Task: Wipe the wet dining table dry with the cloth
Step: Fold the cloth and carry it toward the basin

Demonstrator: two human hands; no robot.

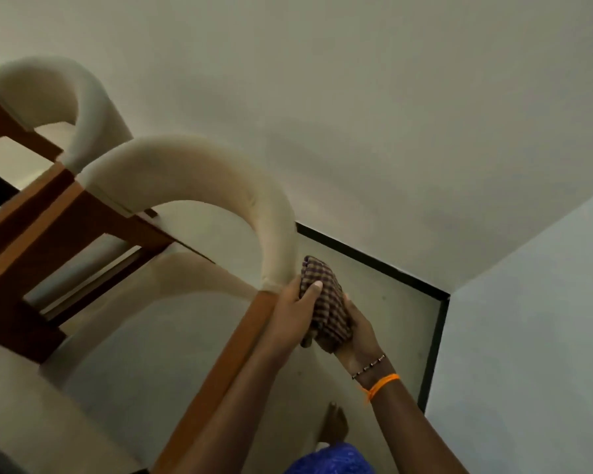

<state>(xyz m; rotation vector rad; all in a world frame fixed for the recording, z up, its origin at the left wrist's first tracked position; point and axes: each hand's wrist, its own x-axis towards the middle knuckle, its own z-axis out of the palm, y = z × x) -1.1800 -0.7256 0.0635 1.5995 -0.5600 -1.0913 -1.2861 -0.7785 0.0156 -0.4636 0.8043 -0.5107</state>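
A bunched checked cloth (326, 299), brown and purple, sits between both my hands in front of me, over the floor. My left hand (297, 307) grips it from the left, thumb laid across the fabric. My right hand (355, 331) cups it from below and the right; beaded and orange threads circle that wrist. The hands are beside the end of a chair's cream padded backrest (220, 186). The dining table is out of sight.
Two chairs with cream curved backs and brown wooden frames (65, 227) fill the left. A second chair back (65, 97) stands further off. Pale walls meet at a corner (447, 297) with black skirting. My bare foot (334, 425) is on the floor.
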